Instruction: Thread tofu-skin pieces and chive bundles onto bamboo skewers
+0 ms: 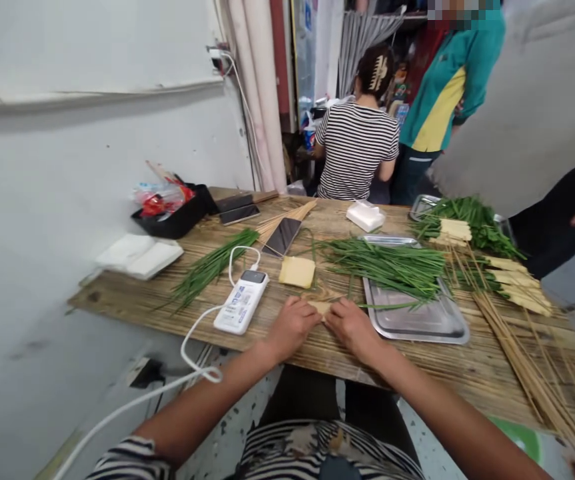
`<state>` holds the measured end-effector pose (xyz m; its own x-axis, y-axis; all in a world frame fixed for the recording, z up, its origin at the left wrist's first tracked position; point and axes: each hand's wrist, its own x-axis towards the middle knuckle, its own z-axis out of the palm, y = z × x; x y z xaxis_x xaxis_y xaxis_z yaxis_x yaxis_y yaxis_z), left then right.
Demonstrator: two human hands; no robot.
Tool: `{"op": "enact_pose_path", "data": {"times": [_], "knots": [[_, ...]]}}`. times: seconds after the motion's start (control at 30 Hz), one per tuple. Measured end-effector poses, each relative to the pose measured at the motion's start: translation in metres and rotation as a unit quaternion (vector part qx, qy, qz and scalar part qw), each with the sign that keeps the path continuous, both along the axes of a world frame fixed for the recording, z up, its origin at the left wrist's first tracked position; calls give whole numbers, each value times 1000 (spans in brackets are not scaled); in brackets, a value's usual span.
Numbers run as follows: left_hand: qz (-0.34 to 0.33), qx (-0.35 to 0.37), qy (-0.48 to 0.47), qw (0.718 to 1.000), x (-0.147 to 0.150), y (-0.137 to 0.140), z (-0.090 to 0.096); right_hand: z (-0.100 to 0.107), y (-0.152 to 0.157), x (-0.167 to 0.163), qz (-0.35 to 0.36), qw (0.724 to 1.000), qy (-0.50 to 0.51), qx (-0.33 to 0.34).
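My left hand and my right hand meet at the front of the wooden table, fingers closed on a small pale tofu sheet that looks rolled or folded. Most of the sheet is covered by my fingers. Just beyond them lies a stack of square yellowish tofu sheets. A heap of long green chives rests across a metal tray to the right of my hands; a few blades reach toward my right hand. On the left is another bunch of chives.
A white power bank with a cable lies left of my hands, a phone behind it. Bamboo skewers and skewered tofu sheets are at right. A knife and black box sit at back left. Several people are nearby.
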<state>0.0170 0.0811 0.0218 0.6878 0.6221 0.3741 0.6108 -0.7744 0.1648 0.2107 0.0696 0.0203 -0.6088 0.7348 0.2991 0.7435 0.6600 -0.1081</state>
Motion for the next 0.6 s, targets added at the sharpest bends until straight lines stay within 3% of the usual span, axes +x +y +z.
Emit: {"op": "enact_pose_path", "data": {"times": [0.2,0.43,0.6], "knots": [[13,-16,-13,1000,2,1,2,-1,-4,1,3,1000,4,2],[39,-27,-3,999,3,3,2,0,-10,2,10,998,-9,61],[46,-22,-1,999,3,1,-2,2,1,1,2,1000,-4,9]]}}
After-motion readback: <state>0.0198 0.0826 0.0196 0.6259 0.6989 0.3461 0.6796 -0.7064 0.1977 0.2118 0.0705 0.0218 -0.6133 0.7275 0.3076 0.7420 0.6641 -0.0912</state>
